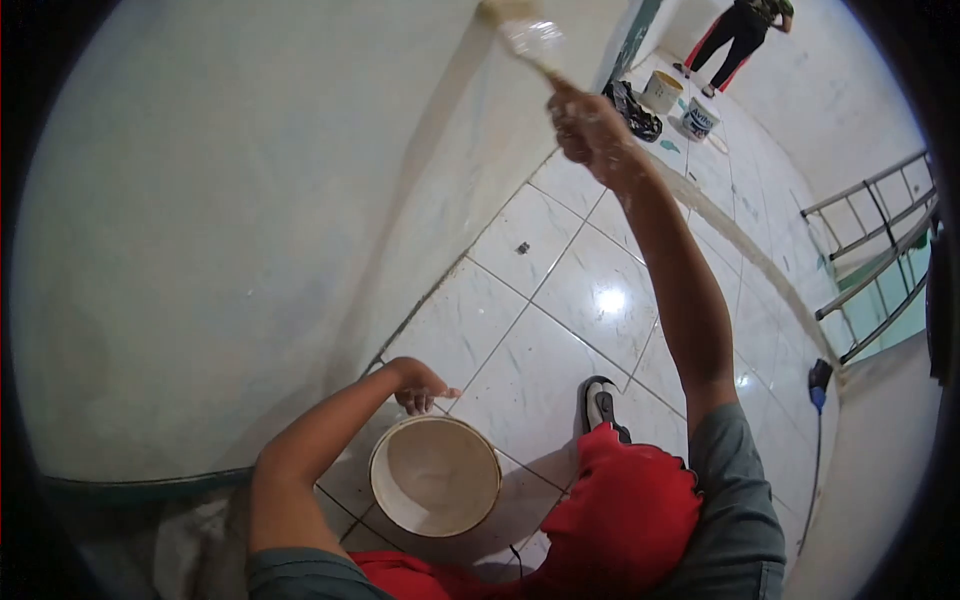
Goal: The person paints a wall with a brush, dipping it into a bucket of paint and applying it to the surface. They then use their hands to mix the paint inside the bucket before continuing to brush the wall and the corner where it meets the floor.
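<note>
A wide brush (532, 38) is in my right hand (592, 130), whose fingers are wrapped round its handle. The bristles are up at the pale wall (230, 200), near the top of the view. My left hand (422, 387) is at the far rim of a round bucket (436, 476), with some fingers bent down by the rim and one pointing to the right. Whether it grips the rim is hard to tell. Inside the bucket is whitish material. White smears mark both hands.
Glossy floor tiles (500, 310) surround my shoe (600, 403). Farther off are a black bag (635, 112), two buckets (662, 91) and a standing person (741, 40). At the right are a metal ladder (880, 215) and a long-handled broom (819, 400).
</note>
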